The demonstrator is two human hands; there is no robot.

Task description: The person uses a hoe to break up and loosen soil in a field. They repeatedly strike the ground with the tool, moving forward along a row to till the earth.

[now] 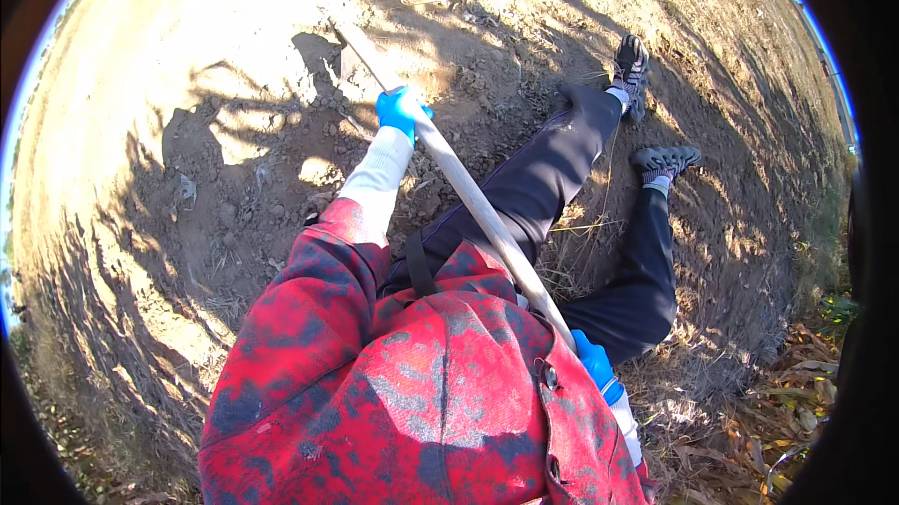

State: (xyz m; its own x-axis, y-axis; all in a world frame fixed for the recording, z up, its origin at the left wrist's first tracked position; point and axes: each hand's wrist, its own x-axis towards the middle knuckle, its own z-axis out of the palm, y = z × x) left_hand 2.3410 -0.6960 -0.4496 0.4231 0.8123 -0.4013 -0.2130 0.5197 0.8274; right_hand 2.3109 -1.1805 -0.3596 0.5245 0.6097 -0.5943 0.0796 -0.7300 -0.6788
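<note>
A long wooden handle (481, 206) slants across my front, from the sunlit soil at upper left down to my right side. My left hand (402, 112), in a blue glove, grips it towards its far end. Lower down, my right hand (593, 361), also gloved in blue, is closed around the handle beside my hip; the jacket partly hides its fingers. At the far end a flat, blade-like part (349, 63) shows near the ground, hoe-like in form, but glare and shadow blur its outline. Loose, broken soil (281, 203) lies under and left of my left arm.
My legs in dark trousers (541, 168) reach up and right, ending in a farther shoe (632, 73) and a nearer shoe (667, 159). Dry grass stalks (586, 227) stand between the legs. Dry leaves (765, 435) lie at lower right. Shadows streak the ground.
</note>
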